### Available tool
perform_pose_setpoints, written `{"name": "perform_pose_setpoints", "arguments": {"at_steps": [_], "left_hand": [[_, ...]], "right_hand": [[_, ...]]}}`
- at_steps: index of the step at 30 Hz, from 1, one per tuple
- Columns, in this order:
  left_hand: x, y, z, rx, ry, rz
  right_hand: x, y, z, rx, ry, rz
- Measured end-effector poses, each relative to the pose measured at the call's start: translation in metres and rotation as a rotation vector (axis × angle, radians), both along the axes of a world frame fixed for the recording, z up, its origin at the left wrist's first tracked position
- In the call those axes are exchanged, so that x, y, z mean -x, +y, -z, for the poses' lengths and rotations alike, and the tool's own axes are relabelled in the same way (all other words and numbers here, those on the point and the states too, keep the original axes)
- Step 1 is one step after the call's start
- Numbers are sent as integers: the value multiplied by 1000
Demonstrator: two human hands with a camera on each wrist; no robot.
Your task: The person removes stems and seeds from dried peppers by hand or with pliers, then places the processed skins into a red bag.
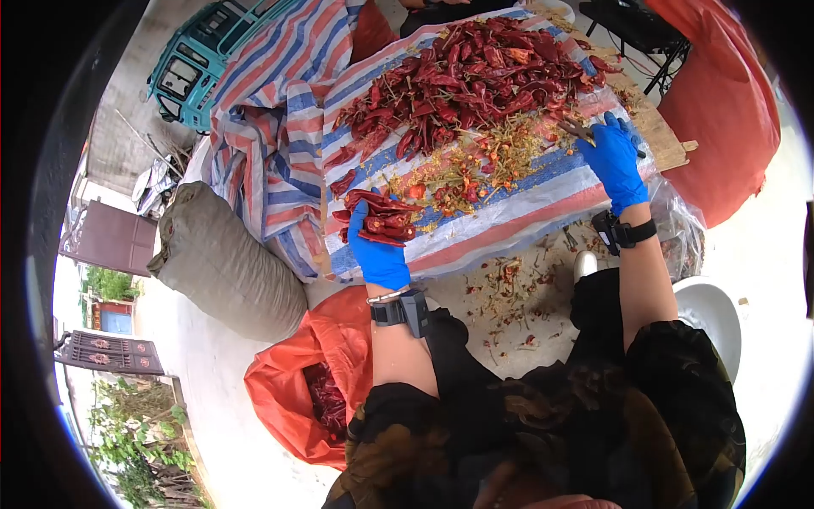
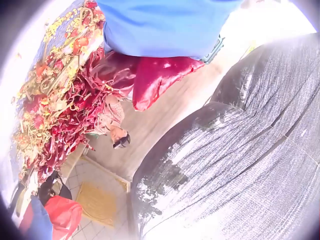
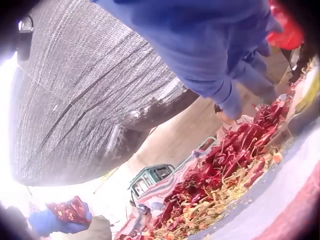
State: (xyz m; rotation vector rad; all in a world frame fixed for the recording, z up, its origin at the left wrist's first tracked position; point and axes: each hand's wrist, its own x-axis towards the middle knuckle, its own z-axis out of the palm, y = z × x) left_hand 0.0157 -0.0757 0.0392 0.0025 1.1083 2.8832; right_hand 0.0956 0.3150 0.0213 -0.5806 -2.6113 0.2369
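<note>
The left hand (image 1: 377,254), gloved blue, grips a bunch of chillies (image 1: 383,216) at the near left edge of the desk (image 1: 509,216), fingers curled round them. The right hand (image 1: 612,161) curls round scissors (image 1: 577,129) at the right edge, beside stems (image 1: 475,165). The chilli pile (image 1: 471,76) lies further back. An orange bag (image 1: 297,382) sits on the floor.

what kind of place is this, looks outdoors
Probably an outdoor yard used for sorting dried chillies: a heap of dried red chillies on a striped tarp, a stuffed grey sack on bare concrete, and a teal vehicle parked beyond.
</note>
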Motion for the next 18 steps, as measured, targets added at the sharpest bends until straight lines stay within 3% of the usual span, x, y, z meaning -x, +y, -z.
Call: {"name": "perform_pose_setpoints", "arguments": {"at_steps": [2,4,6,8,11,12,14,15,18], "left_hand": [[-7,-21,-9,-18,18,51],[-30,-27,-37,-26,42,-4],[-51,-38,-47,-78,50,-86],[-77,-64,-53,-173,34,32],[-118,-95,-63,-204,71,-82],[-129,-109,-66,-227,119,-68],[-154,-134,-72,-192,96,-147],[-164,-139,-70,16,231,-281],[-187,-176,-65,208,261,-341]], "right_hand": [[-13,-22,-17,-7,243,-143],[-32,-41,-47,-53,237,-168],[-44,-41,-58,135,358,-354],[-61,-24,-66,111,275,-412],[-98,-8,-71,409,281,-454],[-117,-12,-82,334,199,-457],[-138,-1,-71,247,222,-483],[-149,-7,-78,247,215,-512],[-186,-34,-93,267,17,-481]]}}
